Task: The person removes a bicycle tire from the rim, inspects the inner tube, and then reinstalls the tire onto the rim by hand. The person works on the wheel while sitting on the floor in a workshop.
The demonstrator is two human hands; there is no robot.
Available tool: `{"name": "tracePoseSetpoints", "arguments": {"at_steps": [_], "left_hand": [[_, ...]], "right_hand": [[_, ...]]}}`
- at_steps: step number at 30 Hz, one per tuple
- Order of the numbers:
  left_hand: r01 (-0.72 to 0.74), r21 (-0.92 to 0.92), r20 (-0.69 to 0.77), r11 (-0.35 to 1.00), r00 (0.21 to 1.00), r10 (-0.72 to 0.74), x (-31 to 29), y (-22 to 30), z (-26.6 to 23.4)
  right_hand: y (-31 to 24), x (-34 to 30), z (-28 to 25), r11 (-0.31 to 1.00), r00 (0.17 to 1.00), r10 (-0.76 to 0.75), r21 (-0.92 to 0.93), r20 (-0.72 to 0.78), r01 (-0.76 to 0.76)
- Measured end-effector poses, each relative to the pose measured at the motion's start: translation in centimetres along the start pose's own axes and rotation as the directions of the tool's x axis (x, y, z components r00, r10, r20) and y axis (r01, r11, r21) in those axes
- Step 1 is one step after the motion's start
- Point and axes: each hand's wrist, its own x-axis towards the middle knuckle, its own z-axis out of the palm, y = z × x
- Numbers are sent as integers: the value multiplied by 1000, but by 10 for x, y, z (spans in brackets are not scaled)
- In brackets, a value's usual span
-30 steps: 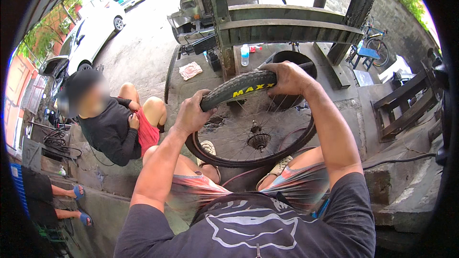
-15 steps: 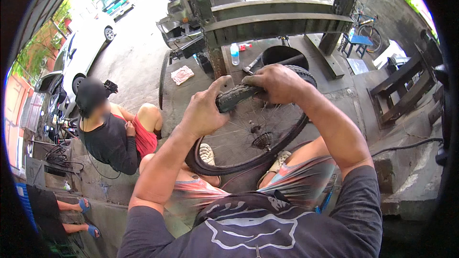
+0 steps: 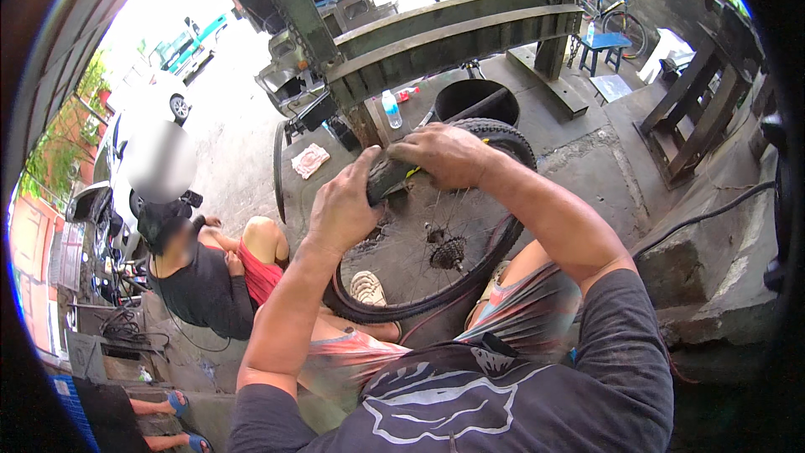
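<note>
A bicycle wheel (image 3: 503,247) with a knobbly black tire stands tilted between my legs, its cassette (image 3: 447,253) facing up toward me. My left hand (image 3: 340,210) is closed round the tire (image 3: 388,182) at the upper left of the wheel. Close beside it, my right hand (image 3: 440,155) grips the same tire at the top, fingers curled over it. Between the hands the tire bulges toward me, and a bit of yellow shows on it near my right fingers. The inner side of the rim under my hands is hidden.
Beyond the wheel are a black bucket (image 3: 476,101), a water bottle (image 3: 392,109) and a steel frame (image 3: 453,33). A cloth (image 3: 310,160) lies on the floor. A person (image 3: 205,273) sits at my left. At right stand a blue stool (image 3: 604,42) and a metal stand (image 3: 696,105).
The view has tilted and shifted. My hands have drawn closer together on the tire, which bulges more between them. A yellow mark now shows by my right fingers.
</note>
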Motion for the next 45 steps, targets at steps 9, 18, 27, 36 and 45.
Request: {"name": "tracePoseSetpoints", "arguments": {"at_steps": [9, 18, 27, 36, 45], "left_hand": [[-77, -149, 38, 986, 996, 84, 8, 0, 0], [-28, -137, 34, 990, 999, 33, 9, -27, 5], [-33, -263, -27, 964, 999, 26, 2, -74, 17], [-81, 22, 75, 996, 994, 80, 35, -59, 23], [-110, 87, 118, 990, 988, 100, 34, 39, -15]], "right_hand": [[12, 19, -11, 968, 992, -37, 249, 125, 5], [118, -103, 0, 614, 541, 763, 662, -355, -431], [109, -132, 68, 521, 617, 786, 498, 37, -693], [119, -135, 73, 563, 686, 727, 538, 39, -627], [64, -155, -18, 716, 734, 660, 428, -159, -551]]}}
